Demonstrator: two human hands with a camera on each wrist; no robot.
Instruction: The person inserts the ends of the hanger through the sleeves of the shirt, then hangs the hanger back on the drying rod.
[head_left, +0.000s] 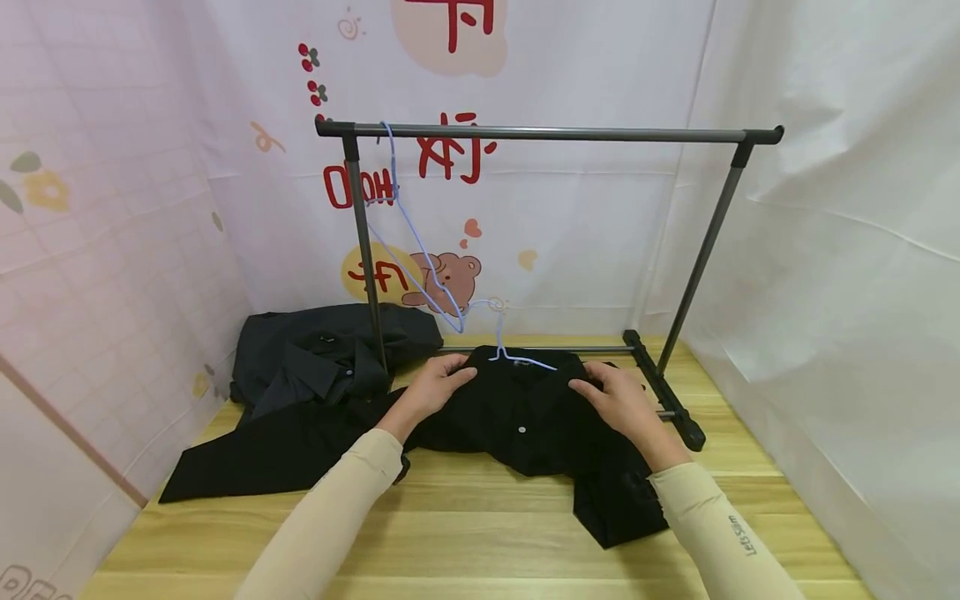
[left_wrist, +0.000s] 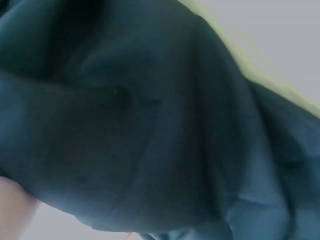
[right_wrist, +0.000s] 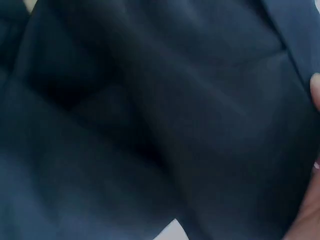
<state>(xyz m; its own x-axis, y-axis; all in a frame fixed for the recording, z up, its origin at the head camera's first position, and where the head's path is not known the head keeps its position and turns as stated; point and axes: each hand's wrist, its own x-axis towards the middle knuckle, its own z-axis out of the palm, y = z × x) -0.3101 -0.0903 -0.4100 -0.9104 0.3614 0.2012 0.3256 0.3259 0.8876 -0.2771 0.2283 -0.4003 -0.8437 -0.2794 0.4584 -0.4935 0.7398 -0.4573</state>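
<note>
Both hands hold a black button-up shirt [head_left: 525,417] by its shoulders above the wooden table. My left hand [head_left: 435,385] pinches the shoulder on the left, thumb on top. On the other shoulder, my right hand [head_left: 618,402] grips the cloth the same way. A light-blue wire hanger [head_left: 501,333] sits in the shirt's neck, its hook standing up out of the collar; most of its lower part is hidden by cloth. One sleeve [head_left: 255,454] stretches out to the left on the table. Dark shirt cloth [left_wrist: 150,125] fills the left wrist view, and likewise cloth [right_wrist: 210,125] in the right wrist view.
A grey metal clothes rack [head_left: 555,133] stands behind the shirt, its foot [head_left: 663,392] at the right. Another blue hanger [head_left: 420,242] hangs from its bar at the left. Dark folded clothing [head_left: 315,358] lies at the back left. White printed curtains [head_left: 840,250] surround the table [head_left: 465,533].
</note>
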